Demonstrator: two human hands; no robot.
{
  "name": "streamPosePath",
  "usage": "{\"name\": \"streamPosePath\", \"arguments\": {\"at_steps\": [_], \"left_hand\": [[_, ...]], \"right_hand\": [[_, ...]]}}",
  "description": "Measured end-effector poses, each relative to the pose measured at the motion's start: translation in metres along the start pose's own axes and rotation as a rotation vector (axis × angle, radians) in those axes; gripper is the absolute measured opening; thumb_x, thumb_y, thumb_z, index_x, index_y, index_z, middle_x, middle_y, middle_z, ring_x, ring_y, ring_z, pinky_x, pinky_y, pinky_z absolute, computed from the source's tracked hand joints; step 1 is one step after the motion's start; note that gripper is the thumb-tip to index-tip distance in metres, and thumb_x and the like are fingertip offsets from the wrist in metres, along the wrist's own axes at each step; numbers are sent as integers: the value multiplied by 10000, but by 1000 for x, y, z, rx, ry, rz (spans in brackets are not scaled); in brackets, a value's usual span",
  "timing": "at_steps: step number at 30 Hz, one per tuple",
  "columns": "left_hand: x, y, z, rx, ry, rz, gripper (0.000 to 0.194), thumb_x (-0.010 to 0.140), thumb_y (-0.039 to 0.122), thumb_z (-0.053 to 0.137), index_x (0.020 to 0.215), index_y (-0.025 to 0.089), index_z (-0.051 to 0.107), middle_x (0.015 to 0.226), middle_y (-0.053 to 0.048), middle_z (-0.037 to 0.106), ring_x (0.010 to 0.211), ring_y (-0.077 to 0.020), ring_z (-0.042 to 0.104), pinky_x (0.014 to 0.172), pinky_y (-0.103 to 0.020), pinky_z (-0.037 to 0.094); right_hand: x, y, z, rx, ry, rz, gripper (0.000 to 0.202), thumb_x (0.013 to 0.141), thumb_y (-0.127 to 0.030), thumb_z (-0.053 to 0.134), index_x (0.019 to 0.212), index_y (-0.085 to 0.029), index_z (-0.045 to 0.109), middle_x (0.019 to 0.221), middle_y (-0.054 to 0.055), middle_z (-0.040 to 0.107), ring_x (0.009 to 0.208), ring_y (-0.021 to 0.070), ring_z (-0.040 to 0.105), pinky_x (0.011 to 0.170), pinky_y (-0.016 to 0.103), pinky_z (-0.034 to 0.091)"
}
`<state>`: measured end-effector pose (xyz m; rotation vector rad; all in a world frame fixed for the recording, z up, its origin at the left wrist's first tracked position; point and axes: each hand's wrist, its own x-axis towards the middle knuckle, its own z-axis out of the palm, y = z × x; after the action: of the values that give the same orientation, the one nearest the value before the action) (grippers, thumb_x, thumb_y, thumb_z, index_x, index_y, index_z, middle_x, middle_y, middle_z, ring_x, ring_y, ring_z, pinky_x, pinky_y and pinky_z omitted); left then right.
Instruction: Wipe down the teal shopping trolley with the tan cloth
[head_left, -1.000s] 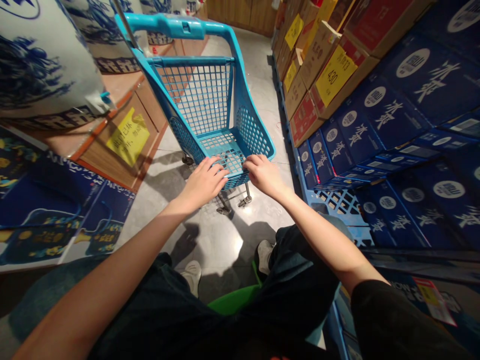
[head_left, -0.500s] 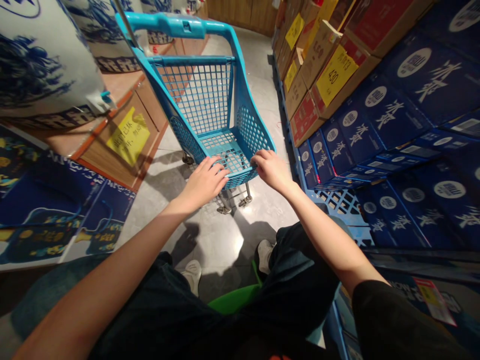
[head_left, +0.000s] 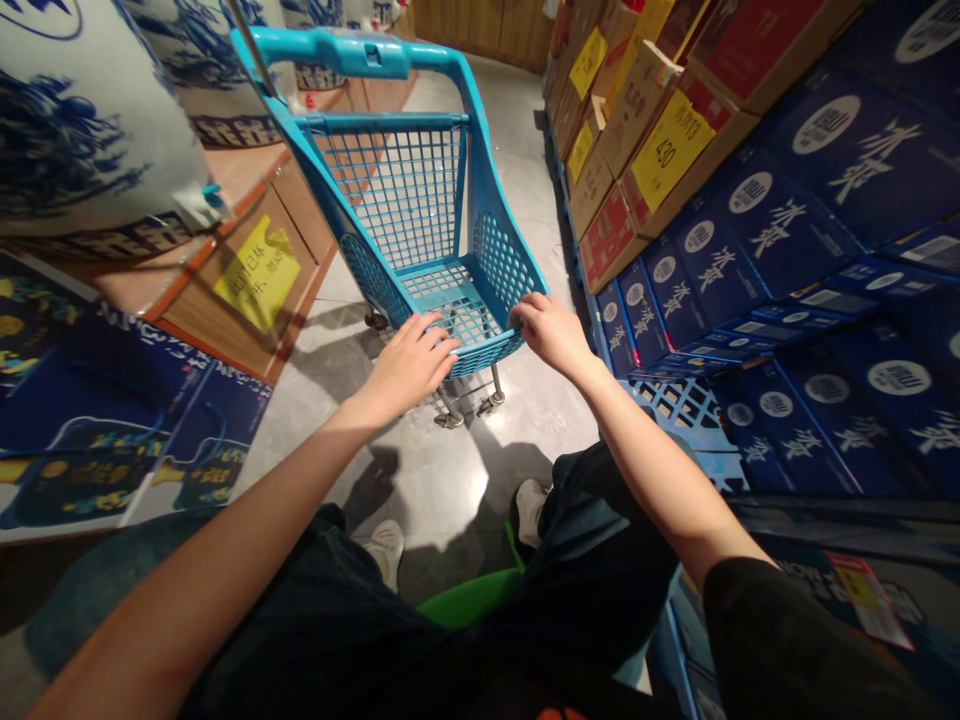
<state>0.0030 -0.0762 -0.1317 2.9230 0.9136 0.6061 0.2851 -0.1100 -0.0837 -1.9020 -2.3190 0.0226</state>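
A turquoise plastic shopping cart (head_left: 420,190) stands on the grey floor in front of me, empty, its handle on the far side. My left hand (head_left: 409,362) rests on the near rim of the basket with the fingers curled over the edge. My right hand (head_left: 551,332) grips the near right corner of the same rim. I am low down, my knees and shoes showing below.
Stacked blue boxes (head_left: 780,260) on a blue pallet (head_left: 679,405) line the right. Brown and red cartons with yellow price tags (head_left: 667,150) lie beyond. Large blue-and-white ceramic jars (head_left: 82,120) stand on a wooden counter (head_left: 247,260) at the left. A green object (head_left: 469,598) sits beneath me.
My right hand has slid rightward along the cart's near rim to its right corner. The left hand has stayed in place.
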Motion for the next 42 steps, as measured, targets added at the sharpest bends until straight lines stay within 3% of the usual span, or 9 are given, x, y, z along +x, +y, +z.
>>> {"name": "streamPosePath", "arguments": {"at_steps": [5, 8, 14, 18, 22, 26, 33, 39, 42], "left_hand": [[-1, 1, 0, -14, 9, -15, 407, 1116, 312, 453, 1269, 188, 809, 1235, -169, 792, 1482, -378, 579, 1283, -677, 455], [-1, 0, -1, -5, 10, -10, 409, 1121, 314, 454, 1287, 183, 804, 1237, -167, 794, 1484, -376, 580, 1281, -666, 461], [-1, -1, 0, -6, 13, 10, 408, 1121, 305, 456, 1271, 166, 809, 1227, -175, 800, 1471, -387, 589, 1254, -673, 485], [-1, -1, 1, -10, 16, 10, 395, 1115, 301, 467, 1259, 178, 814, 1216, -168, 798, 1467, -380, 590, 1264, -678, 475], [-1, 0, 0, -6, 12, -1, 398, 1117, 302, 469, 1270, 169, 812, 1235, -176, 799, 1478, -386, 582, 1276, -688, 459], [-1, 1, -1, 7, 4, 4, 409, 1123, 303, 460, 1278, 152, 807, 1230, -183, 796, 1483, -387, 582, 1279, -676, 459], [-1, 0, 2, -20, 23, 0, 392, 1114, 291, 474, 1253, 165, 818, 1216, -175, 795, 1475, -381, 585, 1281, -657, 461], [-2, 0, 1, 13, 24, 7, 419, 1129, 309, 448, 1270, 156, 812, 1222, -180, 794, 1479, -383, 583, 1284, -666, 457], [-2, -1, 1, 2, 18, 9, 413, 1125, 310, 464, 1283, 152, 810, 1228, -184, 795, 1480, -388, 582, 1278, -669, 462]], "right_hand": [[-9, -35, 12, 3, -17, -202, 433, 1025, -45, 501, 1356, -191, 740, 1464, 141, 696, 1317, 309, 574, 1052, 423, 538], [-6, -33, 12, 63, -42, -305, 468, 1021, -45, 523, 1411, -213, 720, 1485, 116, 688, 1318, 289, 585, 1047, 401, 539], [5, 15, 1, 79, 14, -112, 400, 996, -53, 529, 1248, -219, 792, 1337, 122, 732, 1194, 296, 644, 965, 392, 544], [0, 8, 5, 16, 32, -42, 403, 1001, -61, 508, 1255, -208, 784, 1371, 152, 722, 1217, 326, 613, 914, 407, 544], [-3, -15, 15, 147, 19, -211, 462, 981, -48, 526, 1334, -224, 768, 1396, 142, 716, 1235, 311, 616, 1020, 437, 539], [3, -9, 11, 283, -32, -348, 457, 963, -56, 552, 1324, -229, 773, 1379, 113, 722, 1238, 276, 651, 1060, 404, 528], [0, 13, -3, 30, 7, -26, 396, 994, -54, 523, 1237, -213, 792, 1366, 131, 734, 1218, 308, 635, 911, 378, 542], [-5, -18, 10, 117, -18, -263, 485, 999, -45, 549, 1396, -249, 740, 1381, 122, 727, 1250, 292, 615, 991, 402, 551], [-1, -13, 7, 174, -43, -329, 490, 993, -42, 552, 1392, -255, 742, 1371, 106, 727, 1221, 267, 640, 1016, 386, 541]]}}
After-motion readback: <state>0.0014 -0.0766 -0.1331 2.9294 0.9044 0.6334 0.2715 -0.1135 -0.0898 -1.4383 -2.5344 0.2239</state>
